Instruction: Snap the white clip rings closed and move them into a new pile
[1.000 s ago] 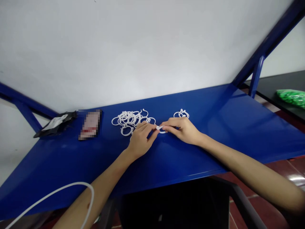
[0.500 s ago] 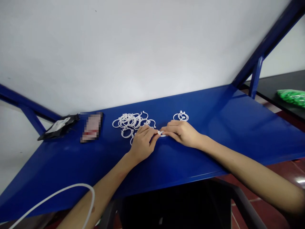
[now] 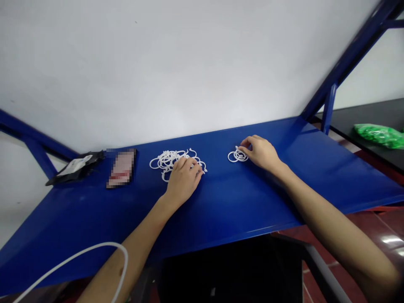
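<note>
Over the pile of white plastic rings with small knobs [image 3: 164,160] rests my left hand [image 3: 184,174], back up. Its fingers are apart and bent onto the rings; the fingertips are partly hidden, and no ring is seen gripped. Farther right, a small overlapping group of the same white rings [image 3: 232,157] lies on the blue table [image 3: 221,202]. My right hand [image 3: 259,152] is at the right side of that group. Its thumb and forefinger are apart, with the thumb tip close to or touching the rings.
Left of the pile lies a blurred flat pinkish item [image 3: 122,168]. A black plastic packet with a white label [image 3: 75,166] is at the table's left end. A white cable [image 3: 78,252] loops near my left forearm. A green bag [image 3: 380,135] lies on a black surface at right.
My hands have come apart. My right hand has moved right to the small group of rings, and the ring between both hands is no longer there. My left hand has shifted back over the pile.
</note>
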